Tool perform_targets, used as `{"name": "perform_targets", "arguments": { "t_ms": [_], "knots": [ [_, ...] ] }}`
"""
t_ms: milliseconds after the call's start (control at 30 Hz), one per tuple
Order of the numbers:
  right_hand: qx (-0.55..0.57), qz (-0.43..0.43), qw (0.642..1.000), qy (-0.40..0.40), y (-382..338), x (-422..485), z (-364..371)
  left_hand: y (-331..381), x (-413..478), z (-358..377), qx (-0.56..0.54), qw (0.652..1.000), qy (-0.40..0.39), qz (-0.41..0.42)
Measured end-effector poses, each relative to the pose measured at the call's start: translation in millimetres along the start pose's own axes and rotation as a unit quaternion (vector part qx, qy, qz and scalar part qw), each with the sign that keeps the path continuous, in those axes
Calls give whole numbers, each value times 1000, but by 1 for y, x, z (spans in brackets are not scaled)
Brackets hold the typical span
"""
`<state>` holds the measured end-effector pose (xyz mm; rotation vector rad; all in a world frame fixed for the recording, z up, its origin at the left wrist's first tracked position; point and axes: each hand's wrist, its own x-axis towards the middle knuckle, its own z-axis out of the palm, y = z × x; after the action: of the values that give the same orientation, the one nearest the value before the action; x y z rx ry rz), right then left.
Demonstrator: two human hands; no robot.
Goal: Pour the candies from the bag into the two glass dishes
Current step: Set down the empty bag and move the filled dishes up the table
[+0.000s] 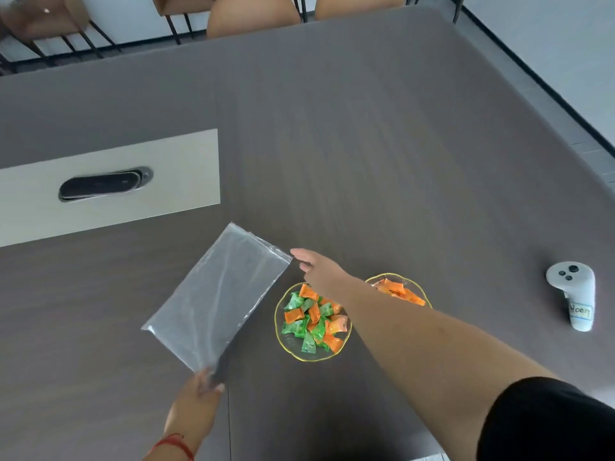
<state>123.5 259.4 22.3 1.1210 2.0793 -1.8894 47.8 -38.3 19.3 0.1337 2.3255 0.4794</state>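
An empty clear plastic bag [218, 299] is stretched flat just above the dark table. My left hand [199, 394] grips its near corner. My right hand [314, 269] pinches its far right corner, and that forearm reaches across both dishes. The left glass dish [283, 341], gold-rimmed, holds several orange and green wrapped candies [311, 319]. The right glass dish [421, 291] lies partly hidden behind my arm, with orange candies [397, 289] showing in it.
A white handheld controller [574, 294] lies at the right of the table. A pale panel with a dark cable-port flap [103, 184] is set into the table at the left. Chairs [253, 13] stand along the far edge.
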Motion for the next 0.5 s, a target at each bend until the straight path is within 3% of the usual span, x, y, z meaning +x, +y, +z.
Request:
{"name": "perform_targets", "arguments": {
  "t_ms": [67,133,200,267,367,500],
  "knots": [
    [-65,0,996,53,22,-4,-17,5,3,13,60,997,-33,-20],
    [-150,15,977,149,45,-17,-45,18,0,23,128,991,-1,-30],
    [-247,13,941,229,71,-33,-77,41,-8,35,99,995,22,13],
    [-287,46,914,284,100,-49,-106,68,-10,52,11,998,-7,64],
    [-265,129,906,303,133,-66,-132,88,15,79,-97,993,-49,42],
    [-204,161,934,244,153,-78,-142,82,74,106,-89,996,11,15]
  ]
}}
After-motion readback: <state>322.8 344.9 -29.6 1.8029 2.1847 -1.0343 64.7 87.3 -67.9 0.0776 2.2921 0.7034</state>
